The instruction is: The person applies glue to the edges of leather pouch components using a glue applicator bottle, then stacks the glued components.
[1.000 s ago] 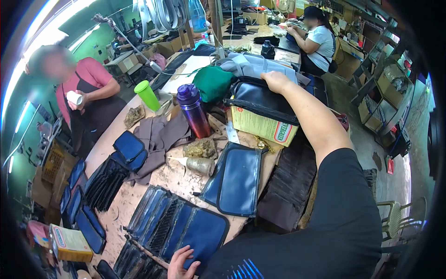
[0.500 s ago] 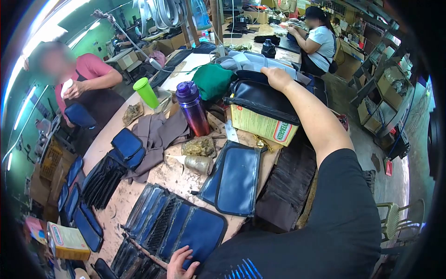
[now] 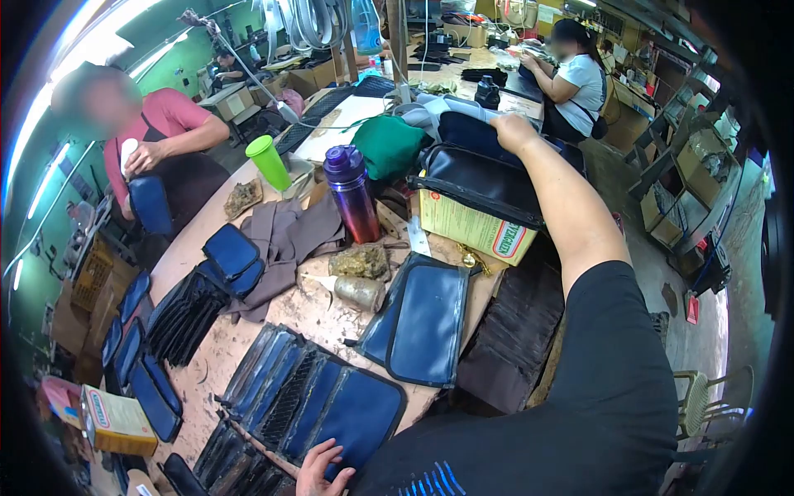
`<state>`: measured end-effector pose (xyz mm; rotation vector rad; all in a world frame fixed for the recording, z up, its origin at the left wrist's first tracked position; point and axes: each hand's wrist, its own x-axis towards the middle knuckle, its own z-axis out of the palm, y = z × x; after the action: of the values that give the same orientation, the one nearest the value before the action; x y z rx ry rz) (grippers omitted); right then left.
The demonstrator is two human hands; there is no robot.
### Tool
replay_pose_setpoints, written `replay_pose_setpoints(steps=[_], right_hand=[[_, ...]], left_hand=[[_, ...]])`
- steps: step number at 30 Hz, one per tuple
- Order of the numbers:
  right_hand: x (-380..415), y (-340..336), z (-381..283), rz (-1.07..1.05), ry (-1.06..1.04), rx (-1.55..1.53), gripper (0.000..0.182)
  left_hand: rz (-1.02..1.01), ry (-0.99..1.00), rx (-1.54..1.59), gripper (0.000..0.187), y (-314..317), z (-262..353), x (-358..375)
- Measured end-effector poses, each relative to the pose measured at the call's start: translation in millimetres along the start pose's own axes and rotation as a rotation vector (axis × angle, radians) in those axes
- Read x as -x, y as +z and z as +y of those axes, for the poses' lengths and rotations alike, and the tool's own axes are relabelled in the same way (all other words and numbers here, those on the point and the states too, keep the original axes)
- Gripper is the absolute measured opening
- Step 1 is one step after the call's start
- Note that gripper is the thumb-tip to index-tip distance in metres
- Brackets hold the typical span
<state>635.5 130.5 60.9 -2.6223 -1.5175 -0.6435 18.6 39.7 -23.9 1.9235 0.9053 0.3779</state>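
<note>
My right hand (image 3: 514,132) reaches far forward, its fingers closed on the edge of a dark blue panel (image 3: 471,131). That panel stands tilted above a black-edged pouch piece (image 3: 475,175), which lies on a yellow-green tin (image 3: 471,226). Near the front edge of the table, my left hand (image 3: 324,469) has its fingers apart and holds nothing. Its fingertips rest on or just over a blue panel (image 3: 360,417), the top of a fanned row of black-edged pieces (image 3: 273,384). Another blue flap piece (image 3: 428,322) lies between my hands.
A purple bottle (image 3: 351,194), a green cup (image 3: 268,163), a glue-stained pot (image 3: 358,293) and brown cloth (image 3: 281,240) stand or lie on the table (image 3: 207,347). A co-worker (image 3: 169,136) at the left holds a white bottle and a blue piece. Another person (image 3: 571,87) sits at the back.
The dark blue panel in my right hand has risen and shows more of its face. My left hand stays put. The co-worker's blue piece hangs lower, and the view has shifted slightly.
</note>
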Motion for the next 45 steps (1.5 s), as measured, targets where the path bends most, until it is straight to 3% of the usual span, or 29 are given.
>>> replay_pose_setpoints(steps=[8,15,19,22,26,28,31,38,43,45], right_hand=[[2,-43,25,0.455,-0.108,0.191,0.012],[24,-56,18,0.578,-0.174,0.249,0.01],[36,-50,7,0.506,-0.154,0.228,0.01],[50,-30,-5,0.546,-0.314,0.272,0.009],[90,-22,-34,0.415,-0.318,0.179,0.01],[100,-27,-39,0.236,-0.344,0.044,0.022],[106,-23,-37,0.222,-0.329,-0.096,0.026],[102,-37,-33,-0.145,-0.157,-0.323,0.032],[89,-36,-27,-0.148,-0.155,-0.577,0.028],[87,-25,-27,0.026,-0.102,-0.504,0.029]], left_hand=[[-0.022,-0.018,0.07,0.035,2,-3,-4],[-0.047,0.003,-0.033,0.034,0,0,-5],[-0.063,-0.013,-0.019,0.035,2,6,-8],[-0.066,0.055,-0.111,0.035,-2,6,-9],[-0.062,0.056,-0.116,0.035,0,5,-7],[-0.066,0.011,-0.063,0.036,2,6,-6],[-0.074,0.018,-0.084,0.036,1,12,-8],[-0.065,0.084,-0.111,0.037,4,12,-8],[-0.056,0.052,-0.093,0.038,6,15,-6],[-0.064,0.062,-0.104,0.038,6,16,-8]])
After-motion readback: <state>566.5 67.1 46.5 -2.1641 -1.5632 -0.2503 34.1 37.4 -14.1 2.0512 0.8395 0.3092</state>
